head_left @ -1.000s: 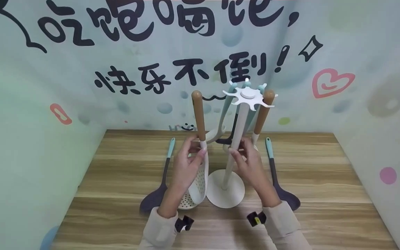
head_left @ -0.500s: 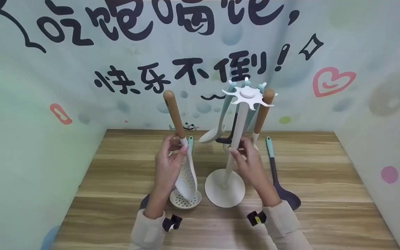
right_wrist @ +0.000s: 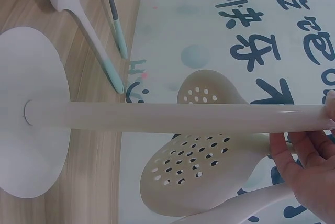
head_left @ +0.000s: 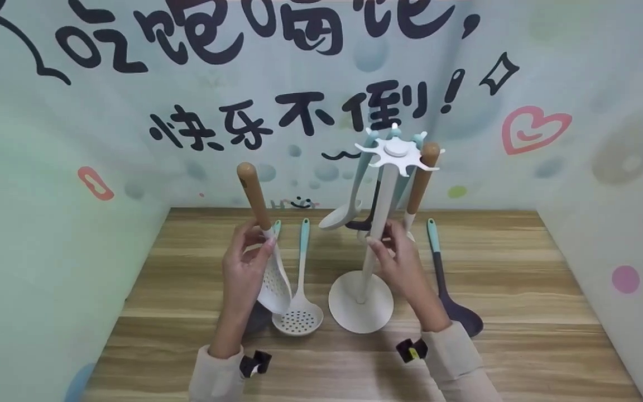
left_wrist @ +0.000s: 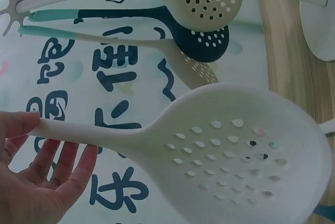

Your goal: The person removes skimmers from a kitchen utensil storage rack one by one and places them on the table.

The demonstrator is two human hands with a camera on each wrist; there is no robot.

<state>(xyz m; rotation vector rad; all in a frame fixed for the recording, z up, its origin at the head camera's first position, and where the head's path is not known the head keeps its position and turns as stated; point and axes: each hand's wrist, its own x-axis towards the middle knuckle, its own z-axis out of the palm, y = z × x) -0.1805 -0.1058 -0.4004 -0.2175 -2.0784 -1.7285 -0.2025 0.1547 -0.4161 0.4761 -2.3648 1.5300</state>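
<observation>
My left hand (head_left: pixel 246 273) pinches a white skimmer (head_left: pixel 278 290) by its neck, just under the wooden handle. The skimmer hangs bowl down, left of the white utensil stand (head_left: pixel 385 206) and apart from it. In the left wrist view its perforated bowl (left_wrist: pixel 235 150) fills the lower right. My right hand (head_left: pixel 402 259) grips the stand's pole, thumb in front. The stand is upright on its round base (head_left: pixel 349 312). Several utensils hang from its hooked top (head_left: pixel 397 151), including a pale spoon (head_left: pixel 344 215) and a wooden-handled utensil (head_left: pixel 422 178). The right hand partly hides their lower ends.
A white slotted ladle (head_left: pixel 298 318) with a teal handle lies left of the base. Beside it, a dark utensil (head_left: pixel 257 321) is partly covered by the skimmer and left hand. A dark ladle (head_left: pixel 461 318) lies at right. A printed backdrop (head_left: pixel 321 111) stands behind the table.
My left hand has carried the skimmer left, away from the stand, and finally a little lower. This uncovers the white slotted ladle. The right hand stays on the pole.
</observation>
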